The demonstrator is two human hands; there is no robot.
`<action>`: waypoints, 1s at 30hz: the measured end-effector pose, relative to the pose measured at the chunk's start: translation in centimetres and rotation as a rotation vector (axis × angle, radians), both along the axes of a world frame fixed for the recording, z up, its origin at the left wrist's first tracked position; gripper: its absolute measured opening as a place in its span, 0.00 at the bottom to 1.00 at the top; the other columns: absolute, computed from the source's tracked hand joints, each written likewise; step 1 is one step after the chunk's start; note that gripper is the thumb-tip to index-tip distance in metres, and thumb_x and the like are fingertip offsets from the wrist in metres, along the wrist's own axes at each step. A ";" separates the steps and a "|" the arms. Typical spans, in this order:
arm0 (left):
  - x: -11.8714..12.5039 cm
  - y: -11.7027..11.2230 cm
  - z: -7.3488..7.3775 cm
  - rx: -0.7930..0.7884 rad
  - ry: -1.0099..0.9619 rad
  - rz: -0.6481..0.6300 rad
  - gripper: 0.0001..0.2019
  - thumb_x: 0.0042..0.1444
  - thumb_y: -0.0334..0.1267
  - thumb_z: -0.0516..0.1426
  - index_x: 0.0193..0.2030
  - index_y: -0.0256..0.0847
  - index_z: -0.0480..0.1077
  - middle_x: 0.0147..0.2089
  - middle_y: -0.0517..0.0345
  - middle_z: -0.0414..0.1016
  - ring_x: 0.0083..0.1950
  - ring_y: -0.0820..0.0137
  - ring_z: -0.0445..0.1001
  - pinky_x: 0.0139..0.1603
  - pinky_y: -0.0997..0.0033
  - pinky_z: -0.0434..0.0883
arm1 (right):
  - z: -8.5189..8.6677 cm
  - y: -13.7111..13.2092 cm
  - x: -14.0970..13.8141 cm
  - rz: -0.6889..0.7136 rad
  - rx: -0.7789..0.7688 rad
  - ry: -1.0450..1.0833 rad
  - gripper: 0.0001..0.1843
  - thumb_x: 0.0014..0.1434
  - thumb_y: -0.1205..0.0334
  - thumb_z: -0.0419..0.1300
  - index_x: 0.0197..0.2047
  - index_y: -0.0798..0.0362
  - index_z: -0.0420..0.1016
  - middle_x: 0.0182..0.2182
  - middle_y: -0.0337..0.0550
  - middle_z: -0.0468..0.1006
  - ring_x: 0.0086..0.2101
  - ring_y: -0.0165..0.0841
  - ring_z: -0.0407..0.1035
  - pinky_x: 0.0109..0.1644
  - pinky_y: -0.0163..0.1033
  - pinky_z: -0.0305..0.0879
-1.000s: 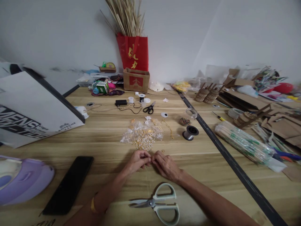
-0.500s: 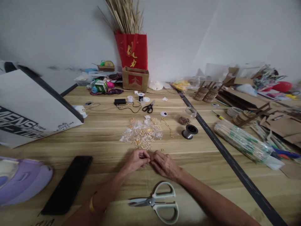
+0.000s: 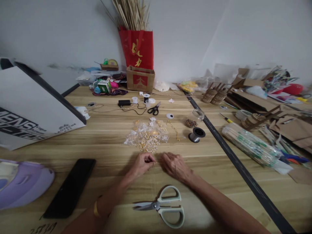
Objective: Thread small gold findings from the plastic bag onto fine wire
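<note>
My left hand (image 3: 143, 163) is closed in a pinch, a ring on one finger. A thin gold strand (image 3: 157, 162) spans the short gap between its fingertips and my right hand (image 3: 174, 165), whose bent fingers close at the strand's other end; its fingertips are partly hidden. A faint thin line (image 3: 153, 187) hangs below my left hand toward large pale-handled scissors (image 3: 168, 206), which lie with blades pointing left. Just beyond my hands, small gold and silver jewelry findings (image 3: 149, 141) are heaped with clear plastic bags (image 3: 136, 134). A gold chain (image 3: 174, 130) lies right of the heap.
A wire spool (image 3: 196, 135) and a clear jar of beads (image 3: 191, 123) stand to the right. Black scissors (image 3: 154, 110) lie farther back. At left are a black phone (image 3: 69, 188), a purple object (image 3: 26, 185) and a white box (image 3: 36, 104). Bagged sticks (image 3: 251, 144) lie at far right.
My right hand has moved slightly right, away from my left, and the gap between them has widened, showing the gold strand. My left hand has stayed nearly in place.
</note>
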State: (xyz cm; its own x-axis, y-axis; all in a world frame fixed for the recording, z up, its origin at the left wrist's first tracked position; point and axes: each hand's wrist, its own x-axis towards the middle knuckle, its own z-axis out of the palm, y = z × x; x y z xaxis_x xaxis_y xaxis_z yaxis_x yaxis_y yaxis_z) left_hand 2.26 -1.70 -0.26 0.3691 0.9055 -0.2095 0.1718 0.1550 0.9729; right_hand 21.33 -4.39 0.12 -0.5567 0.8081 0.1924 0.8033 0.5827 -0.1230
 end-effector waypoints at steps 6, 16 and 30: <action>0.3 -0.1 0.0 0.070 0.012 -0.001 0.03 0.40 0.29 0.60 0.21 0.36 0.69 0.21 0.61 0.70 0.25 0.75 0.67 0.28 0.76 0.64 | -0.4 0.0 -0.5 0.024 -0.096 0.299 0.06 0.63 0.68 0.49 0.36 0.54 0.66 0.32 0.43 0.71 0.30 0.30 0.66 0.33 0.32 0.58; 0.1 0.0 0.0 0.099 -0.013 0.004 0.03 0.40 0.30 0.60 0.19 0.36 0.70 0.20 0.61 0.70 0.24 0.74 0.67 0.28 0.76 0.65 | -0.2 -0.5 -2.2 0.047 -0.333 0.703 0.07 0.61 0.68 0.52 0.42 0.54 0.69 0.32 0.42 0.74 0.31 0.29 0.68 0.35 0.32 0.64; -0.1 -0.1 -1.2 0.203 0.029 0.060 0.01 0.42 0.30 0.60 0.23 0.36 0.72 0.24 0.58 0.74 0.28 0.71 0.71 0.33 0.73 0.67 | -1.1 -0.2 -2.1 -0.073 -0.434 0.790 0.05 0.58 0.66 0.55 0.35 0.55 0.71 0.26 0.38 0.71 0.27 0.27 0.63 0.31 0.30 0.58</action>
State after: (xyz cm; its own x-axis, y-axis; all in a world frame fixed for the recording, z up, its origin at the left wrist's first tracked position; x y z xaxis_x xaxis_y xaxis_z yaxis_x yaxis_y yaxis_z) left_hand 2.21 -1.83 -1.46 0.3100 0.9502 -0.0303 0.1970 -0.0330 0.9799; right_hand 19.19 -4.58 -0.98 -0.3360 0.9270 0.1668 0.4246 0.3072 -0.8517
